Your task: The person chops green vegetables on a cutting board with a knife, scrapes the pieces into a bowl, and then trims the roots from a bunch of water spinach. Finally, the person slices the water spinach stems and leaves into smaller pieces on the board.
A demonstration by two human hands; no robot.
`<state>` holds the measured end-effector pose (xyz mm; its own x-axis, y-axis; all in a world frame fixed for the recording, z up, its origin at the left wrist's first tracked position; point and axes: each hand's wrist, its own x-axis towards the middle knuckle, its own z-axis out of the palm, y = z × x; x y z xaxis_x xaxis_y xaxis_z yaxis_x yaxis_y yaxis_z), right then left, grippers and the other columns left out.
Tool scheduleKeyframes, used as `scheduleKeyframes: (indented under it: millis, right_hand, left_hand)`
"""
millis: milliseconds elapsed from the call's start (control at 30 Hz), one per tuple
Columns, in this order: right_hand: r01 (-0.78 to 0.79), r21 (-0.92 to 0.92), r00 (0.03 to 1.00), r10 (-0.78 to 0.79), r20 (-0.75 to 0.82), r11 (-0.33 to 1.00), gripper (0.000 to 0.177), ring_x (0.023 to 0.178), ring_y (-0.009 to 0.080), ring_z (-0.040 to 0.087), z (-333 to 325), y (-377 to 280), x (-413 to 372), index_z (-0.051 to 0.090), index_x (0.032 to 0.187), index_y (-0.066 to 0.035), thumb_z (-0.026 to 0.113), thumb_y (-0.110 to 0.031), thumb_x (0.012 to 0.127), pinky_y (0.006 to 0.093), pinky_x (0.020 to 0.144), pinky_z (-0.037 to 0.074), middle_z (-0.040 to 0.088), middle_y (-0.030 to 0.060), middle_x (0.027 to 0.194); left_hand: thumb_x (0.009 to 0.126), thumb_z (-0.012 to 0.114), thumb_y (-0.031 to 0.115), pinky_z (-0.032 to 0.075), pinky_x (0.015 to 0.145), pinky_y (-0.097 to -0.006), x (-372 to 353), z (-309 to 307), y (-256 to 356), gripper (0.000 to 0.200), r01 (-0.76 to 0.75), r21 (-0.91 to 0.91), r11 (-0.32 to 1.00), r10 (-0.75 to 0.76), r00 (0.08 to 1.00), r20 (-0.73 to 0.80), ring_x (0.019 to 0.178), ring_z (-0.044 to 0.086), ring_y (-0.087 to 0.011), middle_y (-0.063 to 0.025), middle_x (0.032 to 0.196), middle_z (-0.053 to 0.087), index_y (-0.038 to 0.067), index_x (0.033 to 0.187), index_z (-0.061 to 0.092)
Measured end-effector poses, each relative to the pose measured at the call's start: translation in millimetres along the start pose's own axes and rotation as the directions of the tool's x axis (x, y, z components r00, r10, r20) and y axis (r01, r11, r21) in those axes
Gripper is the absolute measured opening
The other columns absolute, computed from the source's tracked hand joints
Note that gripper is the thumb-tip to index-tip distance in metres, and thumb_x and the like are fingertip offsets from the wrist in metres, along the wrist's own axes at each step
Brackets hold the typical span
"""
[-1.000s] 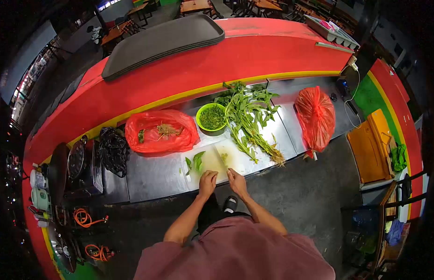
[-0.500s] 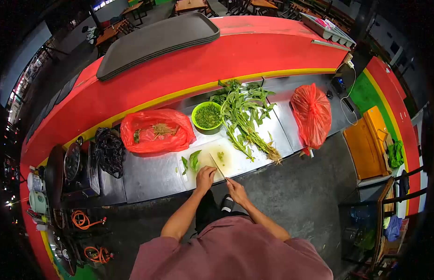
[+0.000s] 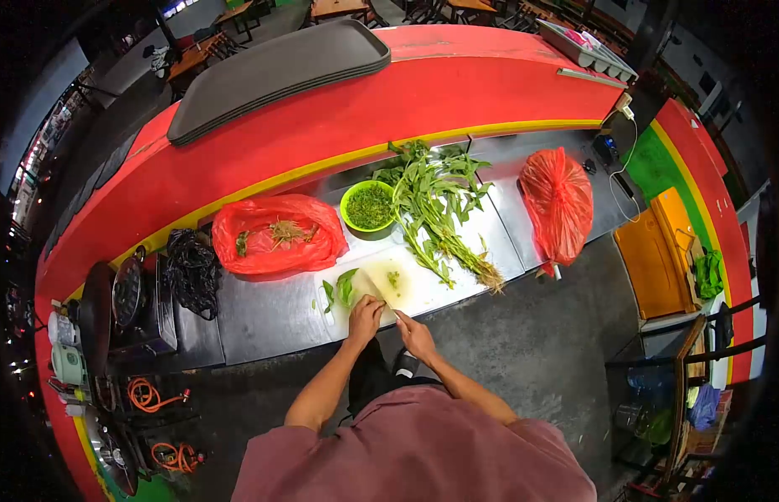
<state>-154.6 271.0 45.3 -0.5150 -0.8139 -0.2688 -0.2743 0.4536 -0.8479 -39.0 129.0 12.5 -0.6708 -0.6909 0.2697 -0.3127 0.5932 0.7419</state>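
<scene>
My right hand [image 3: 417, 337] is closed around the handle of a knife [image 3: 377, 289], whose blade points up and left over the white cutting board [image 3: 410, 266]. Beside the blade, my left hand [image 3: 366, 318] has its fingers curled down at the board's near edge; what they press on is hidden. Loose green leaves [image 3: 346, 288] lie just beyond my left hand. A small heap of chopped greens [image 3: 393, 279] is on the board, past the knife. Behind the board stands a lime-green bowl [image 3: 346, 219] of chopped greens, next to a bunch of leafy greens [image 3: 439, 201] with roots.
An open red plastic bag [image 3: 239, 263] with root trimmings lies left on the steel counter [image 3: 264, 314], beside a black bag [image 3: 194, 272]. A tied red bag [image 3: 558, 205] sits right. Dark trays [image 3: 280, 79] are stacked on the red ledge [image 3: 456, 88].
The knife and my right hand have shifted slightly left and down, bringing the blade closer to my left hand. The whole view has moved a little.
</scene>
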Motion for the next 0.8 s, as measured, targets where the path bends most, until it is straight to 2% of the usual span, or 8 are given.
scheduleKeyframes:
  millis: [33,133,267,333,400,533,567,800]
  right_hand:
    - [0.001,-0.009,1.0,-0.001,0.011,1.0,0.041,0.105,0.0476,0.064,2.0,-2.9,3.7,0.06,0.138,-0.018,0.048,-0.036,0.104,0.051,0.09,0.052,0.069,0.0283,0.106]
    - [0.012,-0.003,1.0,-0.012,-0.007,1.0,0.043,0.099,0.0459,0.068,4.3,-4.6,6.1,0.059,0.139,-0.015,0.05,-0.037,0.104,0.0475,0.085,0.053,0.068,0.0311,0.098]
    - [0.018,-0.029,0.999,-0.02,-0.037,0.999,0.043,0.099,0.0455,0.068,8.7,6.1,-5.5,0.059,0.14,-0.018,0.049,-0.038,0.104,0.0481,0.085,0.053,0.069,0.0295,0.097]
    - [-0.029,-0.044,0.999,0.029,-0.017,0.999,0.041,0.098,0.0459,0.068,5.7,-0.7,-3.0,0.059,0.14,-0.02,0.049,-0.037,0.104,0.0492,0.085,0.052,0.069,0.0293,0.097]
    - [-0.031,-0.127,0.999,0.031,0.004,0.991,0.04,0.096,0.0506,0.064,7.8,-3.3,3.7,0.061,0.136,-0.015,0.048,-0.035,0.104,0.0559,0.083,0.051,0.068,0.0306,0.101]
    - [0.104,-0.013,0.992,-0.104,-0.068,0.995,0.04,0.094,0.0513,0.064,17.3,1.5,10.1,0.058,0.139,-0.018,0.046,-0.035,0.105,0.0569,0.082,0.05,0.068,0.0311,0.098]
    - [0.031,-0.038,0.999,-0.032,-0.031,0.999,0.04,0.094,0.0515,0.064,17.4,4.8,8.4,0.059,0.138,-0.019,0.045,-0.037,0.105,0.0569,0.083,0.051,0.068,0.0309,0.098]
    - [-0.014,-0.086,1.0,0.016,0.022,0.996,0.043,0.095,0.0507,0.065,15.2,-0.3,11.4,0.052,0.144,-0.022,0.045,-0.039,0.105,0.0556,0.083,0.051,0.068,0.0298,0.102]
  left_hand:
    - [0.088,0.067,0.006,0.051,0.082,-0.0424,0.8,-0.1,-2.2,0.014,-0.014,0.012,1.0,0.013,1.0,0.021,0.091,0.064,-0.0358,-0.0143,0.094,0.066,0.001,0.1,0.073]
    - [0.087,0.067,0.006,0.051,0.083,-0.0431,0.1,0.8,-6.1,0.014,-0.005,-0.013,1.0,0.006,1.0,0.023,0.092,0.064,-0.0367,-0.015,0.095,0.066,0.001,0.1,0.072]
    - [0.087,0.067,0.006,0.051,0.083,-0.0434,-1.8,3.9,-9.9,0.013,0.012,-0.033,0.999,-0.011,1.0,0.02,0.093,0.064,-0.0369,-0.0151,0.095,0.067,0.0,0.098,0.072]
    - [0.087,0.068,0.005,0.051,0.083,-0.0436,-0.8,4.5,-8.6,0.012,-0.003,-0.017,1.0,0.003,1.0,0.016,0.092,0.064,-0.0365,-0.0149,0.094,0.067,0.0,0.097,0.072]
    - [0.087,0.068,0.005,0.051,0.083,-0.0434,-0.5,4.2,-7.8,0.012,-0.012,0.002,1.0,0.012,1.0,0.015,0.092,0.065,-0.0359,-0.0145,0.095,0.067,0.001,0.096,0.071]
    - [0.085,0.068,0.003,0.051,0.082,-0.0425,1.1,3.9,-7.0,0.01,0.003,-0.049,0.999,-0.004,1.0,-0.004,0.09,0.065,-0.0357,-0.0154,0.092,0.067,0.0,0.095,0.071]
    - [0.085,0.068,0.002,0.051,0.082,-0.0425,0.2,4.1,-7.7,0.01,0.006,-0.062,0.998,-0.007,1.0,-0.016,0.088,0.065,-0.0362,-0.0161,0.091,0.067,0.0,0.094,0.071]
    - [0.086,0.067,0.002,0.05,0.083,-0.0439,-2.8,1.9,-3.5,0.011,-0.062,-0.006,0.998,0.062,0.998,-0.006,0.09,0.063,-0.0369,-0.0171,0.092,0.066,-0.002,0.096,0.071]
